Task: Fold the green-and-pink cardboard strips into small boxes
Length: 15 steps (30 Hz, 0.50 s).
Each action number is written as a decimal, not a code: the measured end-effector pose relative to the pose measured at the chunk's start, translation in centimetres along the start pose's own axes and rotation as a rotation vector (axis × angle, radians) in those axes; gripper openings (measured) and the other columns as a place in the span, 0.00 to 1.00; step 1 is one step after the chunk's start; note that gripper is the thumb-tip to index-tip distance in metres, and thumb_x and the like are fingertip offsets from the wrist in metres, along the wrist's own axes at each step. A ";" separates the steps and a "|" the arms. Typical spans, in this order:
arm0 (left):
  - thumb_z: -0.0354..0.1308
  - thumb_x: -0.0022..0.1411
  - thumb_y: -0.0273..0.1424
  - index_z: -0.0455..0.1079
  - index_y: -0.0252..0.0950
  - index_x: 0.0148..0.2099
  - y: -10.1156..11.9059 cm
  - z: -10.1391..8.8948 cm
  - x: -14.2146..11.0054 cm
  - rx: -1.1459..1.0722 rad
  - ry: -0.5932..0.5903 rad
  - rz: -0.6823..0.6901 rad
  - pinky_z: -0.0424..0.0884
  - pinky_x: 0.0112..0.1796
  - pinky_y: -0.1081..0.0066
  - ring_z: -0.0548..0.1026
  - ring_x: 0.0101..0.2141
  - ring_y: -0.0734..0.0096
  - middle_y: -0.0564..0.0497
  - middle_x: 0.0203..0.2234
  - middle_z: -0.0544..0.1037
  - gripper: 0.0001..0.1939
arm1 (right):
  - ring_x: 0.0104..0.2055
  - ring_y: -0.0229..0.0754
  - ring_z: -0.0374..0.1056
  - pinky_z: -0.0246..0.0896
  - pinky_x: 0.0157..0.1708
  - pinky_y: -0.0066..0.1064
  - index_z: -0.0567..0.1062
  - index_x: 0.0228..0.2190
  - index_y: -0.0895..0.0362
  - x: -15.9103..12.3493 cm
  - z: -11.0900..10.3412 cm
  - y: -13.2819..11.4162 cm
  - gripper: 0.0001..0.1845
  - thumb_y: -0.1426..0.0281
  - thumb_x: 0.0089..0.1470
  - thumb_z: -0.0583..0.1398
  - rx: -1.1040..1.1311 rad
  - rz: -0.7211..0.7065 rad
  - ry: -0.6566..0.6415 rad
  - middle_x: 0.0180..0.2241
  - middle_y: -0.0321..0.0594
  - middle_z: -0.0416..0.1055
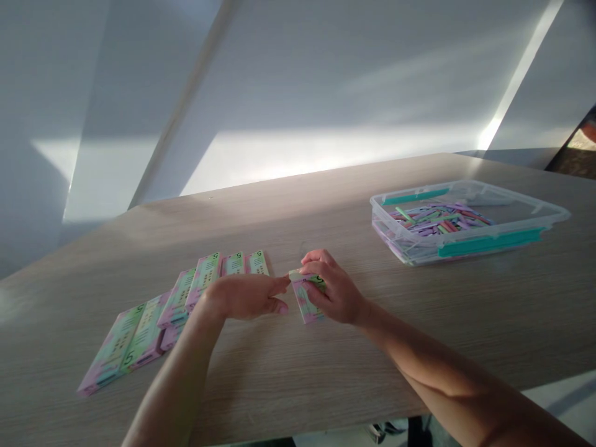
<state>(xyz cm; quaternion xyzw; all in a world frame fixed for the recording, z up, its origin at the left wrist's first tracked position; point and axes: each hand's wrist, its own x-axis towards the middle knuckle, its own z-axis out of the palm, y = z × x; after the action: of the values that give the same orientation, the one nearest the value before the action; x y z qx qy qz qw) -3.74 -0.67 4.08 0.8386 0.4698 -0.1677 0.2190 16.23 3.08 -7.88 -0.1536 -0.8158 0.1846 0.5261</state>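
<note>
My right hand (333, 288) grips a small flat pastel box (305, 308), green and pink with a "5" on it, fingers at its far end and thumb on top. The box lies tilted near the middle of the table. Beside it on the left is my left hand (249, 296), its fingers stretched out and thumb apart. A fingertip of this hand reaches the box's far left corner. Several like boxes (135, 332) lie to the left, some stacked on others, partly hidden behind my left hand and forearm.
A clear plastic container (405, 239) with teal latches stands at the right, holding many thin coloured pieces (442, 217). The wood-grain table (288, 385) meets a pale wall (326, 93) at the back. Its near edge shows at the bottom.
</note>
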 end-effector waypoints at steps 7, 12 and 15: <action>0.50 0.69 0.34 0.64 0.36 0.51 0.8 -0.1 0.1 -0.001 -0.059 -0.074 0.69 0.43 0.69 0.77 0.45 0.57 0.44 0.47 0.79 0.12 | 0.44 0.44 0.68 0.65 0.44 0.36 0.67 0.54 0.52 0.8 -1.3 -0.7 0.20 0.75 0.60 0.55 -0.075 -0.033 -0.188 0.43 0.43 0.69; 0.49 0.68 0.35 0.63 0.37 0.42 1.2 -0.2 0.1 0.025 -0.058 -0.084 0.68 0.36 0.70 0.78 0.40 0.59 0.46 0.40 0.80 0.07 | 0.41 0.41 0.68 0.65 0.42 0.33 0.69 0.55 0.49 0.9 -1.8 -1.0 0.22 0.75 0.61 0.54 -0.082 -0.007 -0.219 0.44 0.42 0.68; 0.48 0.68 0.35 0.63 0.37 0.42 1.2 -0.1 0.0 0.028 -0.058 -0.080 0.68 0.35 0.70 0.78 0.37 0.59 0.45 0.37 0.80 0.08 | 0.39 0.40 0.69 0.64 0.40 0.31 0.69 0.57 0.47 1.3 -2.5 -1.3 0.22 0.74 0.63 0.54 -0.133 0.005 -0.300 0.42 0.41 0.69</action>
<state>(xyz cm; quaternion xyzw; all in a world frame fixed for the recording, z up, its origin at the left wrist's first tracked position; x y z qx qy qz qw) -2.66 -1.13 4.42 0.8170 0.4938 -0.2072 0.2139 17.98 2.86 -5.32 -0.1607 -0.8953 0.1525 0.3865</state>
